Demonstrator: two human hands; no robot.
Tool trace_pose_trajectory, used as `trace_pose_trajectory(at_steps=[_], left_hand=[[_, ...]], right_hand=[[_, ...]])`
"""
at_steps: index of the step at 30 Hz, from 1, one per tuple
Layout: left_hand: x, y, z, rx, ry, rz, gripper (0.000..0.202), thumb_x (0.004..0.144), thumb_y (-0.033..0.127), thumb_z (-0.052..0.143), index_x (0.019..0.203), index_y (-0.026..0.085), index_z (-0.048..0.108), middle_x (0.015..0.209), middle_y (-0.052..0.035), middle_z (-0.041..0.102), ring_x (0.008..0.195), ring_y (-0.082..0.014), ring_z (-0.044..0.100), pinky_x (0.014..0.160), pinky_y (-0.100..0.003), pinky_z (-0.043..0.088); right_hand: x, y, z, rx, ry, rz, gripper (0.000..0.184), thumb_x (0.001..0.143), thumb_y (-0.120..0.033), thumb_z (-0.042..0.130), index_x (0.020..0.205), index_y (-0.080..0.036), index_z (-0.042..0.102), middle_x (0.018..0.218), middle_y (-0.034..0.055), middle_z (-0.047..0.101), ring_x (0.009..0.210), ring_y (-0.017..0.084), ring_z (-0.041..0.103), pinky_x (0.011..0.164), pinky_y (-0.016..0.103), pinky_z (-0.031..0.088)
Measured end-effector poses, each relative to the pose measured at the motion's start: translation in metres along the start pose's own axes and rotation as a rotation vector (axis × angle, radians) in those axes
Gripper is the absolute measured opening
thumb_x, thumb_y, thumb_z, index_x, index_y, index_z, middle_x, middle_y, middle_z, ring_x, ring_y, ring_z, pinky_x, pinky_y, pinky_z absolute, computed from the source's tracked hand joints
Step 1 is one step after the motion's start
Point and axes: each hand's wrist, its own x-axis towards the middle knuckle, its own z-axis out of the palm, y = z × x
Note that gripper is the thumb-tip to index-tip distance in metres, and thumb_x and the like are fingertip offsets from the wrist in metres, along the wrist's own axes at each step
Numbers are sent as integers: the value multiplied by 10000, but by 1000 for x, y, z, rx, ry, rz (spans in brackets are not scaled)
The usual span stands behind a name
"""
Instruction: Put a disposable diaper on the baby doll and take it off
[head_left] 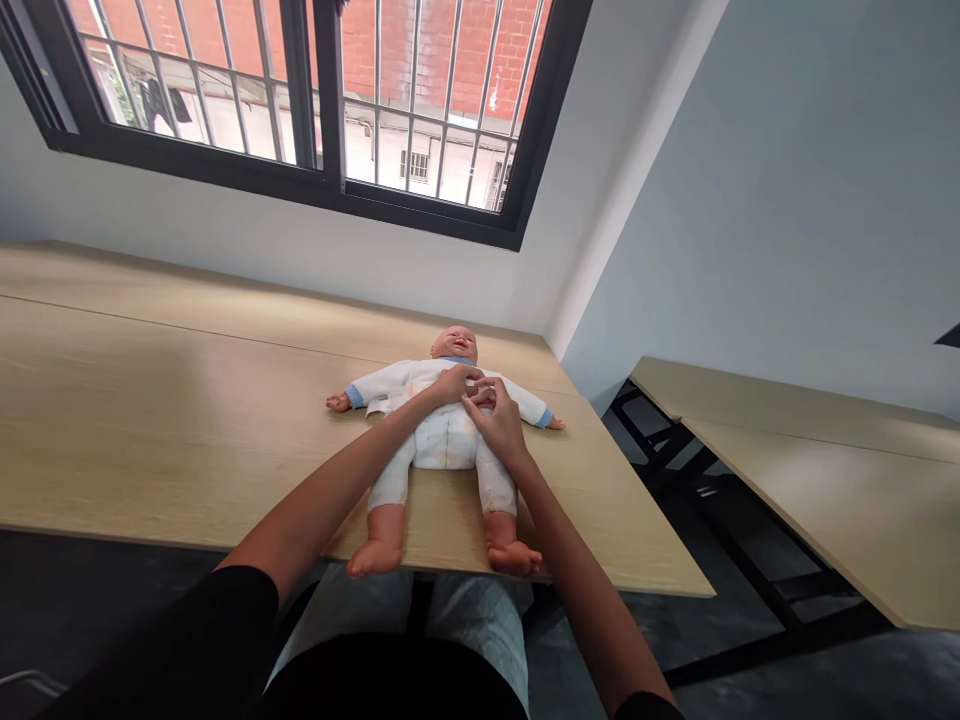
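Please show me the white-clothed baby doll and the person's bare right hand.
White-clothed baby doll (pixel 445 442), head view: its lower torso.
Person's bare right hand (pixel 501 419), head view: middle of the hand.

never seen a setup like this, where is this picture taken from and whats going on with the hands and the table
There is no machine here, just a person's two bare hands: the left hand and the right hand. The single picture comes from a camera worn on that person's head, looking forward and down. On the light wooden table a baby doll lies on its back, feet toward the person, in a white outfit with blue trim. Both hands are close together at the doll's front; whether they grip the cloth is too small to tell. A barred window is beyond, and a second table stands to the right.
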Motion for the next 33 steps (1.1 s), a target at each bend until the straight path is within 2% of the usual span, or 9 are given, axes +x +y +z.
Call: trace_pose_trajectory(at_steps=[4,9,12,15,19,23,26,30,33], left_hand=[[-5,3,-1,-36,19,-15,221,811,333,583,833,145,696,759,-14,678,768,-178,619,711,-293,509],[-7,12,-1,-89,44,-32,223,750,233,554,857,128,719,861,-72,732,766,-189,649,665,-277,519],[-8,19,-9,-95,136,-35,218,781,217,527,872,135,707,950,-97,735,883,-206,661,772,-303,528],[-22,22,-26,-72,259,-37,227,839,253,486,910,162,682,1041,-97,721,1024,-215,637,878,-318,506],[-64,13,-60,7,306,-85,223,844,337,502,886,181,657,989,-73,723,936,-209,648,828,-309,510],[-106,-1,-92,117,229,-168,193,792,351,539,813,191,646,796,-32,689,779,-185,614,718,-279,495],[-125,-9,-108,167,112,-231,193,764,371,564,770,190,630,686,-16,646,663,-172,591,589,-251,466],[-137,-17,-112,200,-46,-328,190,727,360,609,802,185,604,686,-12,646,486,-156,567,420,-239,408],[-140,-20,-103,269,-97,-355,222,658,273,678,846,192,593,868,-31,686,532,-157,607,447,-241,436]], right_hand=[[-7,-3,-1,-42,-59,32,299,898,-325,477,1179,-225,503,903,50,722,946,236,688,933,399,495],[-13,0,1,-125,-135,17,362,904,-263,392,1237,-230,529,1186,72,675,1141,260,620,1012,425,438],[-13,2,-2,-16,-152,45,381,916,-282,388,1275,-223,499,1084,59,715,1192,236,591,1049,414,409],[-10,2,-9,117,-37,82,352,935,-344,376,1237,-208,496,1025,67,728,1180,225,596,1025,397,426],[-6,3,-14,189,212,172,314,925,-442,376,1065,-200,521,954,98,720,1024,234,654,887,360,491],[-7,6,-12,165,272,216,329,915,-493,386,964,-198,524,864,97,703,884,228,664,800,335,499],[-10,5,-9,69,174,129,339,911,-498,440,1001,-197,566,886,83,709,895,227,657,849,350,484],[-13,5,-6,-57,-40,-23,326,909,-428,485,1077,-201,648,1033,80,710,1043,234,620,976,384,433],[-12,9,-6,-102,-55,-24,320,912,-398,478,1059,-195,677,1112,88,692,1080,241,601,986,393,433]])
